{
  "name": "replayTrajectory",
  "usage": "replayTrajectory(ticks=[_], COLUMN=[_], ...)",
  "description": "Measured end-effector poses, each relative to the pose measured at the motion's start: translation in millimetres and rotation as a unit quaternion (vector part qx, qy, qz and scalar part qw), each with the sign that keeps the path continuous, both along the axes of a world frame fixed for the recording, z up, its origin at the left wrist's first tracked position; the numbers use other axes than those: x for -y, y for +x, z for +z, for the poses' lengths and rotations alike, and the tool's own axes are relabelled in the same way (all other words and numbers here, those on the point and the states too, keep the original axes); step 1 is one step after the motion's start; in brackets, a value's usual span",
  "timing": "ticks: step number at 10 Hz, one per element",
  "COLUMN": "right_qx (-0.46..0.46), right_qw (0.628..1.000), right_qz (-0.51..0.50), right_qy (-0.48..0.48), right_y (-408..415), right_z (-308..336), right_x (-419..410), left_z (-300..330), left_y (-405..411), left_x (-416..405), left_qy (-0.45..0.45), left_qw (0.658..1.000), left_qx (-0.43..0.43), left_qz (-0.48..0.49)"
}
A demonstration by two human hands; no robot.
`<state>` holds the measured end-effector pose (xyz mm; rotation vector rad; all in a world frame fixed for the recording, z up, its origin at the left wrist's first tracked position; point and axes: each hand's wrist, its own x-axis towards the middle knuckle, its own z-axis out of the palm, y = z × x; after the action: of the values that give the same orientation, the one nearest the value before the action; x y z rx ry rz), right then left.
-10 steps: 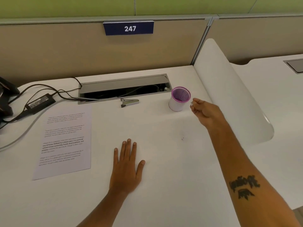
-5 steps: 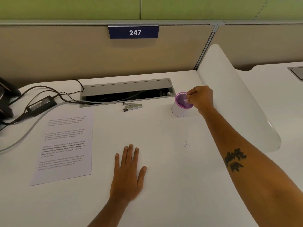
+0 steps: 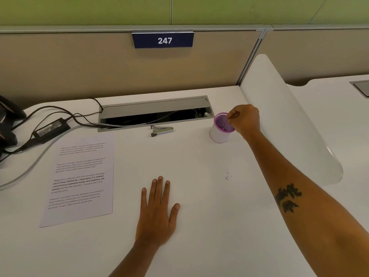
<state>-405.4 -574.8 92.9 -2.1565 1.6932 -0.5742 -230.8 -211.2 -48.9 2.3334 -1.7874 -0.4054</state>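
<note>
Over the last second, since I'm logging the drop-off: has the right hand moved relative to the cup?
Yes. The right hand moved forward and left, from beside the cup to over its purple rim.

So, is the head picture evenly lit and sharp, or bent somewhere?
Head view: soft even light, faint shadow beside the flat left hand; the wide lens bows the beige partition's top rail; small print on the white paper sheet is too soft to read.

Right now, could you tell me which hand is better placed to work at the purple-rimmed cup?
The right. The right hand hovers over the cup, pinching a tiny item above its opening. The left hand lies flat on the desk, far from the cup.
</note>
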Motion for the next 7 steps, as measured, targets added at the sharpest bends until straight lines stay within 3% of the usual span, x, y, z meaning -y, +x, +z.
replayTrajectory(ticks=[2, 5, 6, 7], right_qx=[0.012, 0.160, 0.153, 0.097], right_qw=[1.000, 0.987, 0.987, 0.992], right_qz=[0.016, -0.009, -0.014, 0.051], right_qy=[0.000, -0.003, -0.048, -0.063], right_y=[-7.2, -37.5, -59.3, -80.6], right_z=[0.1, -5.4, -31.0, -64.4], right_x=[-5.3, -44.7, -75.3, -103.0], left_z=[0.6, -0.3, 0.1, 0.6], left_y=[-0.2, -1.0, -0.7, -0.3], left_x=[0.4, 0.4, -0.5, -0.3], left_qy=[-0.004, -0.006, -0.002, 0.000], left_qw=[1.000, 1.000, 1.000, 1.000], left_qx=[-0.004, -0.003, 0.003, 0.003], left_qz=[0.000, -0.003, -0.003, -0.001])
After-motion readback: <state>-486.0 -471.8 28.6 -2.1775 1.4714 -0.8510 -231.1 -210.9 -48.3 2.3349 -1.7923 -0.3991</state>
